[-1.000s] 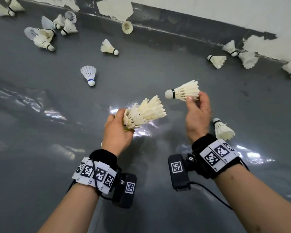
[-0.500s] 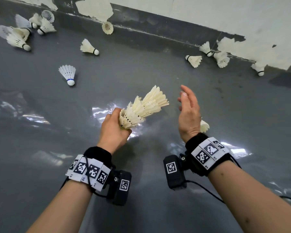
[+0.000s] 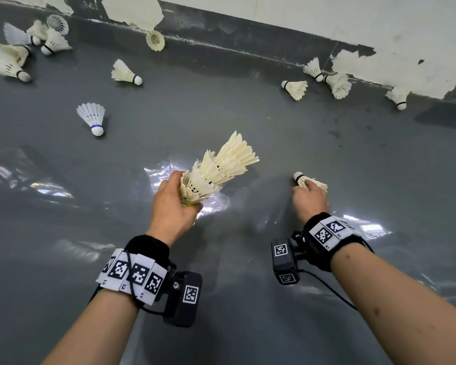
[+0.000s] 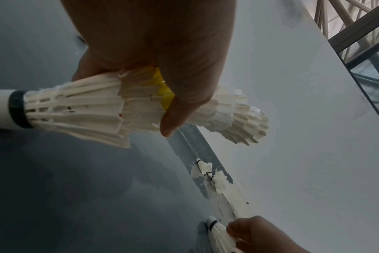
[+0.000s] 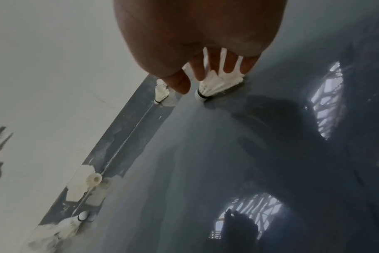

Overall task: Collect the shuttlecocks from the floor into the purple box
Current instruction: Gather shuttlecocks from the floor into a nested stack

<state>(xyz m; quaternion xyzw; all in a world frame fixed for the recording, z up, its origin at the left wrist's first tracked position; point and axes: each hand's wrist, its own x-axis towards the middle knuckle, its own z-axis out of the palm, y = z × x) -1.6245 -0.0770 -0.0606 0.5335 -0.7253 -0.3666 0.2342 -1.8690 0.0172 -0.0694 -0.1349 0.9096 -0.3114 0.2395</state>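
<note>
An indoor sports hall, likely a badminton court: a glossy grey floor, shuttlecocks scattered along a white wall with peeling paint.

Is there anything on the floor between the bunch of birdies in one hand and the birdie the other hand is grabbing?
No. In the head view only bare gray floor lies between the stacked shuttlecocks and the shuttlecock under the right hand.

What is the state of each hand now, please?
Left hand: closed, holding a nested stack of shuttlecocks.
Right hand: fingers closing on one shuttlecock on the floor.
</note>
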